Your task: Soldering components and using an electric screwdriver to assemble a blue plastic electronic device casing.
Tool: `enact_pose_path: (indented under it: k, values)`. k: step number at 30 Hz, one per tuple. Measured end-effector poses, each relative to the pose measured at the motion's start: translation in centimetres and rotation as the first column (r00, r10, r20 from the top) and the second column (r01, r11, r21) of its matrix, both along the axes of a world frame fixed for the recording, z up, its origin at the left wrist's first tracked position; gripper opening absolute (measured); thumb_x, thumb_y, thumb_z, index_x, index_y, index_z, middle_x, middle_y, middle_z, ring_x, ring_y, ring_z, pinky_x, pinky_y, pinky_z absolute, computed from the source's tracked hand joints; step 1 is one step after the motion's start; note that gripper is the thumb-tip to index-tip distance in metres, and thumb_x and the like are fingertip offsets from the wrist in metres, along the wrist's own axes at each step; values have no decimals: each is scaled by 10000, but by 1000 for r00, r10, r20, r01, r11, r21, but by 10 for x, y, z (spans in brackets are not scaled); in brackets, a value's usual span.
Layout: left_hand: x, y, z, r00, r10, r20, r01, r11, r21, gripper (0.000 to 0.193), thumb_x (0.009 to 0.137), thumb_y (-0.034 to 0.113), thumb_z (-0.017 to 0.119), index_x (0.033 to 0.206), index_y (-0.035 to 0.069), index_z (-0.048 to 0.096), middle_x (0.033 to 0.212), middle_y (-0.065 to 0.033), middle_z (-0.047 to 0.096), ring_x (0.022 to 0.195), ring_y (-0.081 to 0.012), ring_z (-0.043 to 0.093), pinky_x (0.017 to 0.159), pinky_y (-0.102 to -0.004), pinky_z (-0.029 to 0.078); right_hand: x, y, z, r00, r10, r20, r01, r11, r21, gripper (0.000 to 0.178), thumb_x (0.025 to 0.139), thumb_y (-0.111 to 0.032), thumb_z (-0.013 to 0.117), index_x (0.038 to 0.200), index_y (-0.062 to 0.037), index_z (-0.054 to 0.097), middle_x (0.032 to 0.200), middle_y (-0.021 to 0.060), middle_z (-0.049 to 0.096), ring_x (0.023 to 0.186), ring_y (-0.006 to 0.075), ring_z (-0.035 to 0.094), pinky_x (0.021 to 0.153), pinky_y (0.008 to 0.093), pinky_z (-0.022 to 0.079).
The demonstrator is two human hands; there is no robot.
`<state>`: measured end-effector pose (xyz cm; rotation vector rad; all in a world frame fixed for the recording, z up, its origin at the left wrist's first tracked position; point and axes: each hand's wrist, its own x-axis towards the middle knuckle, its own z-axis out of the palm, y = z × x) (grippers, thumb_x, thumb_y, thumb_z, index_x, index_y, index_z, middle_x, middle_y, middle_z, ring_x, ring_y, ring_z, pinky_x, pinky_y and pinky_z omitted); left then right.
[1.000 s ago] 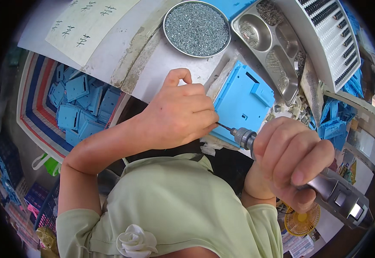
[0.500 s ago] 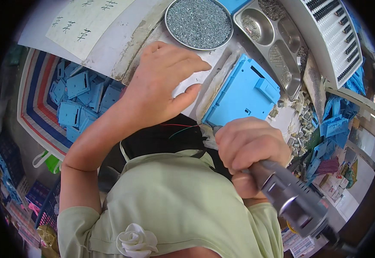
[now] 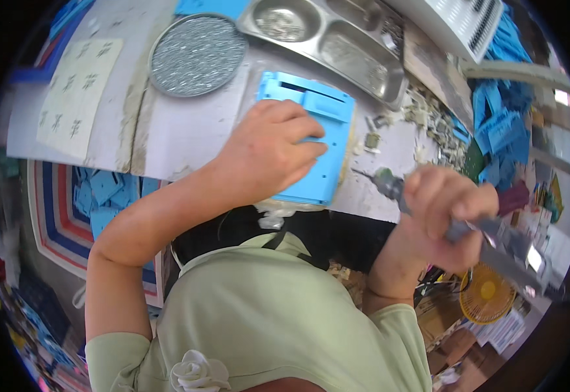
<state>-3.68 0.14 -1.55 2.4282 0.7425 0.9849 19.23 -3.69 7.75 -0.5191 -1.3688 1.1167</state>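
Note:
A light blue plastic panel (image 3: pixel 334 153) with slots and small holes lies on the worktable in front of me. My left hand (image 3: pixel 268 150) is over its left part, fingers bent together and their tips down at the panel. Whatever those fingertips pinch, if anything, is hidden. Right of the panel, my right hand (image 3: pixel 445 206) is wrapped round a grey electric screwdriver (image 3: pixel 510 251). Its thin bit points left and stands apart from the panel. Beyond the left hand sits a round metal dish (image 3: pixel 200 55) full of small silvery screws.
A steel compartment tray (image 3: pixel 321 38) with small metal parts stands at the back. Loose metal pieces (image 3: pixel 428 121) are strewn right of the panel. More blue panels fill a striped bag (image 3: pixel 56 222) at the left. A yellow fan (image 3: pixel 487 294) is low at the right.
My left hand has come down onto the panel. The right hand has drawn the screwdriver away to the right, off the panel's near edge. The view has turned, too.

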Motion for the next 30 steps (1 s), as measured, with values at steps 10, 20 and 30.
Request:
enact_pose_path:
  k: [10, 20, 30]
  values:
    - [6, 0, 11, 991, 27, -128, -34, 998, -54, 284, 736, 69, 798, 1015, 113, 771, 1096, -36, 704, 1018, -289, 612, 929, -420, 458, 5, 28, -24, 994, -85, -63, 80, 994, -69, 251, 957, -225, 693, 1012, -23, 554, 669, 35, 528, 566, 142, 478, 539, 316, 393]
    - [4, -2, 8, 992, 40, -119, -46, 998, -51, 289, 736, 60, 800, 1019, 108, 772, 1088, -42, 705, 1018, -279, 621, 923, -411, 457, -7, -18, -20, 991, -86, 101, 101, 984, -147, 367, 936, -397, 752, 896, -94, 548, 595, -5, 537, 507, 151, 509, 530, 331, 435]
    - [17, 51, 7, 974, 164, -158, -144, 981, 131, 337, 825, 226, 789, 1082, 68, 640, 1334, -144, 609, 1268, -379, 534, 1071, -525, 396, 3, -8, 24, 999, 31, 16, -29, 997, -77, 320, 953, -334, 715, 1010, -60, 561, 667, 4, 548, 587, 153, 508, 637, 339, 441]
